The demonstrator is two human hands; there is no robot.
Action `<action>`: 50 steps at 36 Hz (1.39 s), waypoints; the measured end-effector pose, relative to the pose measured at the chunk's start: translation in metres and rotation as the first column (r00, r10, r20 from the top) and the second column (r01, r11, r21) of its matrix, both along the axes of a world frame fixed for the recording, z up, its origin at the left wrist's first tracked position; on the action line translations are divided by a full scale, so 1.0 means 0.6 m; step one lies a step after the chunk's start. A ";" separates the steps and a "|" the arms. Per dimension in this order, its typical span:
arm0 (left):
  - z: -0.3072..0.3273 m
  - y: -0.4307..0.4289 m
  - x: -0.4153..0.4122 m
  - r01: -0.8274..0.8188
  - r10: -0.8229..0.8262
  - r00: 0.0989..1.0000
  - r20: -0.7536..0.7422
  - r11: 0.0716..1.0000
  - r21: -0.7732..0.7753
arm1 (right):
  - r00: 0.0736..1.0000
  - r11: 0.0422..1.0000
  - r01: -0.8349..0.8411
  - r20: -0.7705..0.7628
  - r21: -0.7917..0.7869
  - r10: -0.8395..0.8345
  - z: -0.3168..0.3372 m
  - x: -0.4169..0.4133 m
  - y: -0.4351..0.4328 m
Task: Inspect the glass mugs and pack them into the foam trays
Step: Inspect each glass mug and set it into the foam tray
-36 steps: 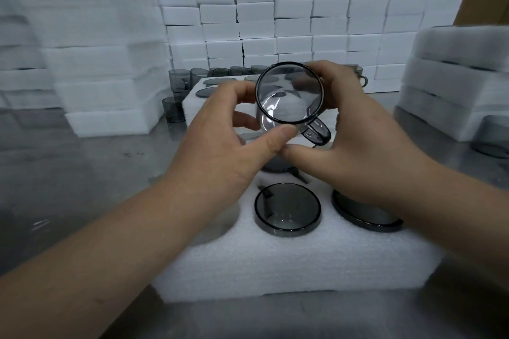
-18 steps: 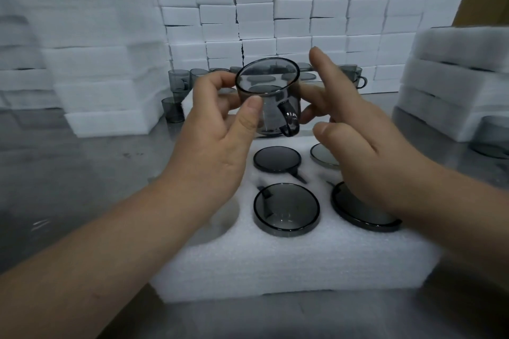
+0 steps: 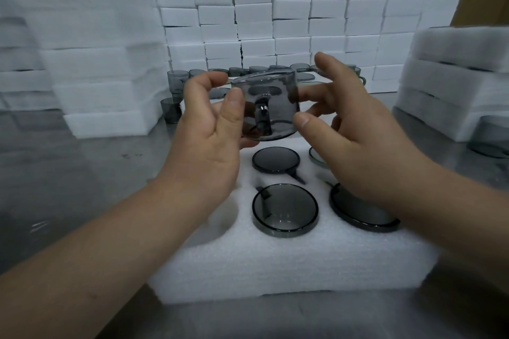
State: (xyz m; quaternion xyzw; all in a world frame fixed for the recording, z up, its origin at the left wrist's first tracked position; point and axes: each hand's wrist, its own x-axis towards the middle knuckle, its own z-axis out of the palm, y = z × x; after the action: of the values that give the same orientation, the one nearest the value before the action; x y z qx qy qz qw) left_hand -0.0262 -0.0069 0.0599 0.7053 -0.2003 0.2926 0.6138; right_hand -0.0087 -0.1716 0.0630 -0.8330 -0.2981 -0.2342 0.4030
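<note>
While L grip point(image 3: 209, 135) pinches glass mug point(image 3: 278, 103), R grip point(image 3: 352, 146) spread against it, I see foam stacks point(image 3: 292, 14) lining grey worktop's point(image 3: 68, 173) far edge.

2 bare hands point(image 3: 212, 151) point(image 3: 358, 157), bare forearms point(image 3: 110, 242)
</note>
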 end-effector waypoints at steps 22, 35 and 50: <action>-0.001 0.006 -0.002 0.217 -0.209 0.974 -0.089 0.971 0.100 | 0.996 0.996 0.025 -0.082 -0.091 -0.032 0.006 -0.008 0.002; -0.002 0.009 -0.001 -0.037 0.058 0.996 -0.067 0.961 0.272 | 0.999 0.998 -0.005 -0.043 -0.056 0.003 0.007 -0.010 0.003; -0.004 0.009 0.009 -0.034 0.046 0.993 -0.106 0.993 0.117 | 0.997 0.995 -0.058 -0.058 -0.081 0.053 0.007 -0.009 0.004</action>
State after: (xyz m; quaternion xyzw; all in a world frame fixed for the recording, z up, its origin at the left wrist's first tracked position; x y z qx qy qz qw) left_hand -0.0209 -0.0013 0.0575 0.7581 -0.1690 0.2543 0.5762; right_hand -0.0143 -0.1692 0.0671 -0.8465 -0.3191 -0.1870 0.3829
